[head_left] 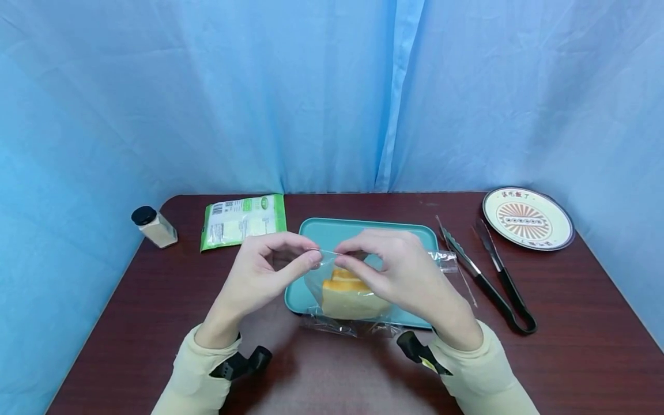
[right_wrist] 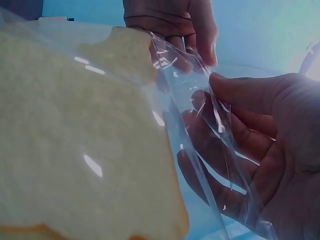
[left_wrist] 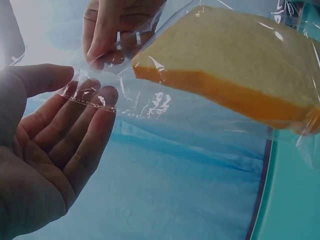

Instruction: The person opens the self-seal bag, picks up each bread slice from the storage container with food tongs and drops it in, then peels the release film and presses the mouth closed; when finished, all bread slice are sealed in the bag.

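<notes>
Slices of bread (head_left: 350,301) with an orange-brown crust sit inside a clear plastic bag (left_wrist: 145,100), over a teal tray (head_left: 337,227). My left hand (head_left: 266,266) pinches the bag's top edge between thumb and fingertips. Close beside it, my right hand (head_left: 399,268) pinches the same edge, its other fingers loosely curled behind the film in the right wrist view. Between the two hands the edge is drawn into a short straight line. More crinkled clear film (head_left: 332,327) shows at the tray's front edge.
To the right lie tongs (head_left: 510,294) with black handles, and beyond them a patterned round plate (head_left: 562,225). A green and white packet (head_left: 244,220) lies back left, near a black-lidded jar (head_left: 158,227) on its side. Blue curtains (head_left: 332,98) enclose the dark table (head_left: 565,323).
</notes>
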The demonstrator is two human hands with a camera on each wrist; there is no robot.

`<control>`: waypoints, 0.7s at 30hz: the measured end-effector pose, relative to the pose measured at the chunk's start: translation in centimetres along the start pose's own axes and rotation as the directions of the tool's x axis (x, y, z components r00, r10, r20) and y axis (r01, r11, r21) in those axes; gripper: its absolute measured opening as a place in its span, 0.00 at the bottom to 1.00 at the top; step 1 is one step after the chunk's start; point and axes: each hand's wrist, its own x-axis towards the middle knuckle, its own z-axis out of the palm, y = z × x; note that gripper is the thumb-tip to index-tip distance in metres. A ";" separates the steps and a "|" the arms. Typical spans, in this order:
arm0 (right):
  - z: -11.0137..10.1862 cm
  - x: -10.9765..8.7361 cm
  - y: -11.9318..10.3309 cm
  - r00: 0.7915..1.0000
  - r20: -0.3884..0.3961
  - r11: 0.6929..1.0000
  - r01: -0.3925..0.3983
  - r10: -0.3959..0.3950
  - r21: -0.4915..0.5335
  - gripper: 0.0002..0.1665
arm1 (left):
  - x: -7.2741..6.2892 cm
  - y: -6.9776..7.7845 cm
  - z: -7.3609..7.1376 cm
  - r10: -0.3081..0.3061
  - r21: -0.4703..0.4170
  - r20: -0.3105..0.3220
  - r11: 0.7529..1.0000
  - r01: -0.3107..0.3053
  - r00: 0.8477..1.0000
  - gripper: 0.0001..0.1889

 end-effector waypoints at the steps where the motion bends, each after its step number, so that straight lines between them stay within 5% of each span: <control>1: 0.0 0.0 0.0 1.000 0.004 1.000 0.001 -0.001 0.005 0.06 | 0.0 0.0 0.1 0.001 0.009 -0.002 1.000 -0.001 1.000 0.07; 21: -0.1 -0.1 -0.1 0.999 0.048 0.999 -0.027 0.025 0.032 0.06 | 0.0 -0.1 0.6 0.064 0.056 0.008 0.996 -0.065 0.998 0.07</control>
